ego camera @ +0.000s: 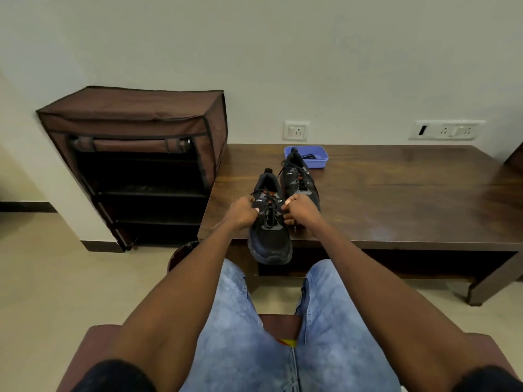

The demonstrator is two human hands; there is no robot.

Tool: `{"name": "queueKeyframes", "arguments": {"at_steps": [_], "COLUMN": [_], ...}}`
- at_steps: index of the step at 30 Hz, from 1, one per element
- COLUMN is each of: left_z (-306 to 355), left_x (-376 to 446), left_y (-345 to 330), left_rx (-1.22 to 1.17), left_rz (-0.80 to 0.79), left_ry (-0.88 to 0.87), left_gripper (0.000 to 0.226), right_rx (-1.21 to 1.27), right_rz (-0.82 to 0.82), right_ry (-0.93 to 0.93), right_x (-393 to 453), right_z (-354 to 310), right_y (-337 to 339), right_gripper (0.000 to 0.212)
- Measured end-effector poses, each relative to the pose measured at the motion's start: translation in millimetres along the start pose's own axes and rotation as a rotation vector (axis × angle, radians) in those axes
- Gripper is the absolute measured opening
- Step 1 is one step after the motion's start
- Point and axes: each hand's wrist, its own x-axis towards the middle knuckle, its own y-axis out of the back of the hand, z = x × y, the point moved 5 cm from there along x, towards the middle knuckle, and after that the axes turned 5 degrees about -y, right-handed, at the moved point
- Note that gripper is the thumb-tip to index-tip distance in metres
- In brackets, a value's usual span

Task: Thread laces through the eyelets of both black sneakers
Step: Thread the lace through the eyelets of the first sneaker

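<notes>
I am seeing small white marks printed on the grey side panels of the near sneaker [270, 222] at the centre of the frame, one beside each of my hands, but they are showing too small and blurred for me to read. A similar white mark is sitting on the far sneaker [300, 182] just above and to the right, and it is staying equally unreadable. Nothing else in view is carrying text I can make out.
</notes>
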Motion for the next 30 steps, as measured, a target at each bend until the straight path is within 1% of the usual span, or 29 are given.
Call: {"name": "queueKeyframes", "arguments": {"at_steps": [2,4,7,8,10,12,13,15,17,20,22,25,28,30], "left_z": [4,9,13,12,4,7,7,2,-6,-17,-21,-27,-43,-58], "left_x": [3,9,22,30,48,50,51,56,61,66,65,65,66,62], "left_y": [3,7,11,10,4,0,-1,1,4,10,20,43,65,79], "left_rx": [0.009,0.036,0.095,0.117,0.146,0.164,0.169,0.147,0.075,-0.037,-0.212,-0.491,-0.664,-0.767], "left_rz": [0.009,0.031,0.071,0.067,0.04,0.017,0.032,0.118,0.215,0.318,0.424,0.58,0.722,0.831], "left_ry": [-0.032,-0.074,-0.146,-0.172,-0.2,-0.195,-0.192,-0.175,-0.162,-0.125,-0.044,0.116,0.226,0.331], "left_gripper": [0.032,0.029,0.025,0.023,0.025,0.029,0.027,0.022,0.014,0.012,0.012,0.012,0.015,0.015], "right_rx": [-0.039,-0.205,-0.342,-0.368,-0.427,-0.49,-0.522,-0.529,-0.408,0.0,0.197,0.316,0.364,0.417], "right_rz": [0.011,0.051,0.06,0.049,0.041,0.096,0.127,0.161,0.152,0.107,0.136,0.265,0.47,0.597], "right_ry": [0.02,0.086,0.163,0.194,0.236,0.25,0.251,0.25,0.221,0.094,0.033,0.016,0.03,0.002], "right_x": [4,8,11,12,18,24,26,32,39,48,50,49,38,32], "right_z": [-4,-6,-11,-12,-12,-10,-8,-7,-3,9,16,21,25,30], "right_y": [3,4,-1,-5,-12,-14,-13,-10,-5,2,7,16,31,44], "right_gripper": [0.016,0.009,0.019,0.021,0.02,0.025,0.028,0.026,0.024,0.026,0.026,0.025,0.023,0.023]}}
